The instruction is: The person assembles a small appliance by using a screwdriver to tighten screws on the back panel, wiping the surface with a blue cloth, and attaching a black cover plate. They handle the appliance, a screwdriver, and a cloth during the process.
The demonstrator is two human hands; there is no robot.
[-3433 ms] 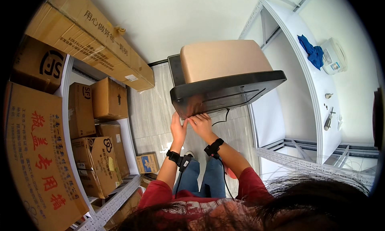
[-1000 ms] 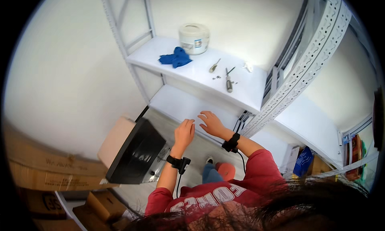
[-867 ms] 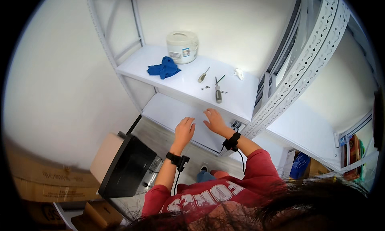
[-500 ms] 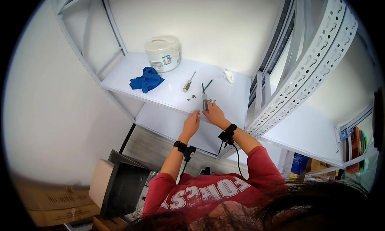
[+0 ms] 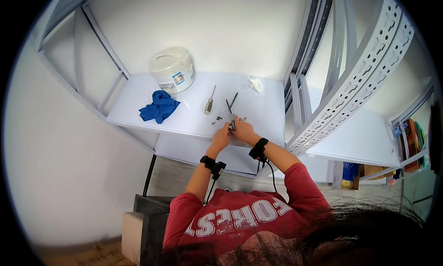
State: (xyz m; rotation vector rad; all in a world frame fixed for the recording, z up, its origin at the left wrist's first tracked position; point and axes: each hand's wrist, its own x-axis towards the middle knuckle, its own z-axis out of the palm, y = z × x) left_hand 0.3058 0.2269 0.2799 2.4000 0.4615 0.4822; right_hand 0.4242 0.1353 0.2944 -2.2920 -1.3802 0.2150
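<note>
A screwdriver point(image 5: 233, 119) with a grey and black handle is in my right hand point(image 5: 242, 130), its dark shaft pointing away over the white shelf. Close beside it, my left hand point(image 5: 221, 138) is closed near the handle's near end. What its fingertips pinch, if anything, is too small to make out. A slim dark green stick-like tool point(image 5: 234, 99) lies by the shaft's tip. To the left rests a second screwdriver point(image 5: 209, 104) with a pale handle. Several small dark screws point(image 5: 219, 118) are scattered just beyond my hands.
On the white shelf point(image 5: 194, 126) stand a cream lidded pot point(image 5: 173, 72) and a crumpled blue cloth point(image 5: 159, 107) at left. A crumpled white tissue point(image 5: 255, 84) lies at the back right. A perforated metal post point(image 5: 344, 88) rises right of my arm; a lower shelf point(image 5: 184, 150) sits beneath.
The view has shifted slightly. My left hand has moved up against the near end of the screwdriver handle, and my right hand has drawn the screwdriver closer to it.
</note>
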